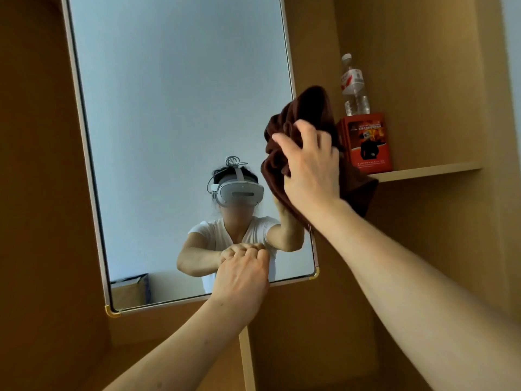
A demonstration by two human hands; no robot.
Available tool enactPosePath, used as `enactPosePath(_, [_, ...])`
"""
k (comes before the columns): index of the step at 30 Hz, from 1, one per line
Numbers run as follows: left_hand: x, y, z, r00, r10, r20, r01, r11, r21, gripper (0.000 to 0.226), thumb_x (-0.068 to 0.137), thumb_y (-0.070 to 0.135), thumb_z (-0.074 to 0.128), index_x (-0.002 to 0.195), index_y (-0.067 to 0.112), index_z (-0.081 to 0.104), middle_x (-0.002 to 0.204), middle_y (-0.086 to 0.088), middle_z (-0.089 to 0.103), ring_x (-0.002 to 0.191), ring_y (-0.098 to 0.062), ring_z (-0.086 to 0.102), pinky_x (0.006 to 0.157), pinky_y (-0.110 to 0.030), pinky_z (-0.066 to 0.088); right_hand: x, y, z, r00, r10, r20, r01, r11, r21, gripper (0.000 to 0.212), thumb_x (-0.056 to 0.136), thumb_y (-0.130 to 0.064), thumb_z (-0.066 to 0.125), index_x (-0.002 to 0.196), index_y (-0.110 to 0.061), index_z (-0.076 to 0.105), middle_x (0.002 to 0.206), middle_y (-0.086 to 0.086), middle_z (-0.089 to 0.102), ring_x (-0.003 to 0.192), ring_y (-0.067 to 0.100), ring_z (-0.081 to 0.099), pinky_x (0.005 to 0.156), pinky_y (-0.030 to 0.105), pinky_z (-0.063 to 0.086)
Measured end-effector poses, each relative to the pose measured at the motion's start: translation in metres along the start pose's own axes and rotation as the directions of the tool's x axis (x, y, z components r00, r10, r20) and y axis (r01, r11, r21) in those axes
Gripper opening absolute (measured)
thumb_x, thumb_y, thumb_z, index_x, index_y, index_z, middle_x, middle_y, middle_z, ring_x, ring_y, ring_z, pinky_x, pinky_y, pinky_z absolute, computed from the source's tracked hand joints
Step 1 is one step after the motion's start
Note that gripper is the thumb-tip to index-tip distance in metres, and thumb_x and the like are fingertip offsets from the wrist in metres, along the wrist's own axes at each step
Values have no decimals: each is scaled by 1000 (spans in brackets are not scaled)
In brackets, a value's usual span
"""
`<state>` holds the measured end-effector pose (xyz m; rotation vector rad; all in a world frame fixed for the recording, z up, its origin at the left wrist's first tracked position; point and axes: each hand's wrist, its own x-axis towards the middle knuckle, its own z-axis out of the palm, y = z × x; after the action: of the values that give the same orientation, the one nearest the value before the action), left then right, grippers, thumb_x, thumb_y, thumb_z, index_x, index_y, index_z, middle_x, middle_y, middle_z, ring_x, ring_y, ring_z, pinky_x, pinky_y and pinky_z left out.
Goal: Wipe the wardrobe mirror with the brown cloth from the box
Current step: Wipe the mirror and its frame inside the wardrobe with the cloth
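Observation:
The tall wardrobe mirror with a pale frame and gold corner caps fills the upper left. My right hand grips a bunched dark brown cloth against the mirror's right edge, about halfway down. My left hand rests against the glass near the mirror's bottom edge, its fingers bent at the knuckles and holding nothing. The mirror shows a person in a white top wearing a headset, with both arms raised.
A wooden shelf to the right of the mirror carries a red box and a clear water bottle behind it. Wooden wardrobe panels surround the mirror. A cardboard box appears reflected at the mirror's lower left.

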<state>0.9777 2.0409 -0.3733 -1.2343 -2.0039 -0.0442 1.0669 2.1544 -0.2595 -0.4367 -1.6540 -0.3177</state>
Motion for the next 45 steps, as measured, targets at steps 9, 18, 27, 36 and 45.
enactPosePath(9, [-17,-7,-8,1000,22,-10,-23,994,-102,28,95,27,48,121,16,49,127,-3,48,121,-23,42,103,-34,33,-145,11,-17,945,-67,320,89,995,-55,70,49,-9,90,113,-23,65,120,12,55,100,37,54,75,48,50])
enactPosePath(18, [-50,-52,-43,980,-176,-89,153,962,-225,15,92,25,52,106,19,57,119,3,55,112,-20,52,81,-29,40,-75,-69,-15,933,-269,237,235,958,162,60,70,-8,69,124,-29,55,139,6,40,115,34,40,88,47,37])
enactPosePath(27, [-79,-75,-50,978,-209,9,208,965,-157,22,92,39,51,108,24,57,117,5,52,106,-18,52,78,-27,41,-143,-37,-2,723,-576,380,515,817,258,62,45,-6,79,101,-31,68,117,3,58,99,31,55,76,45,49])
enactPosePath(36, [-27,-70,-69,979,-130,-156,120,990,-67,38,94,43,44,126,22,44,124,0,43,115,-22,43,91,-32,35,-6,-6,-19,966,-53,252,43,998,48,56,84,-7,61,132,-30,44,146,8,22,128,35,26,97,50,35])
enactPosePath(45, [11,-31,-84,973,29,-228,-30,1000,2,30,93,34,50,120,19,47,120,-1,45,112,-22,44,93,-32,33,-149,6,-1,938,-70,340,44,996,83,74,56,-12,87,119,-29,51,128,9,43,115,38,46,88,50,50])
